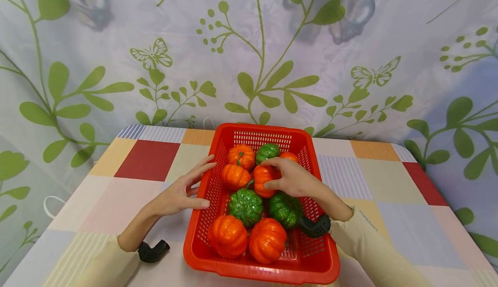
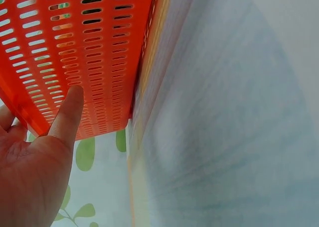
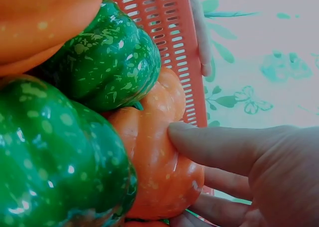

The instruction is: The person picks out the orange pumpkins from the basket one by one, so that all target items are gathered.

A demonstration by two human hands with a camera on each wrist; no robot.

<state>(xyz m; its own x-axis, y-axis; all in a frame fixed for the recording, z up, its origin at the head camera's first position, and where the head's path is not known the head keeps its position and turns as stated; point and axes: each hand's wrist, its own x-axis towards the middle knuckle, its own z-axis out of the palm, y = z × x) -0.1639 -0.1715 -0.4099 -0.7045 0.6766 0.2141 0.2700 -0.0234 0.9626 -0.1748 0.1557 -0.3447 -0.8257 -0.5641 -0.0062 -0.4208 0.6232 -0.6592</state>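
Note:
A red plastic basket (image 1: 264, 276) holds several orange and green toy pumpkins. My right hand (image 1: 292, 176) reaches into it and grips an orange pumpkin (image 1: 263, 179) near the middle. In the right wrist view the thumb (image 3: 214, 142) presses one side of that pumpkin (image 3: 154, 152), while the other fingers curl behind it. A speckled green pumpkin (image 1: 285, 209) lies just below this hand, and another green pumpkin (image 1: 246, 207) is to its left. My left hand (image 1: 183, 194) is at the basket's left side with fingers spread and relaxed, its thumb along the slotted outer wall (image 2: 94, 53).
Two orange pumpkins, one of them at front left (image 1: 227, 236), lie at the basket's near end. More pumpkins, including a green one (image 1: 267, 152), sit at the far end. A checked cloth (image 1: 393, 209) covers the table, and a leaf-patterned curtain (image 1: 175, 32) hangs behind.

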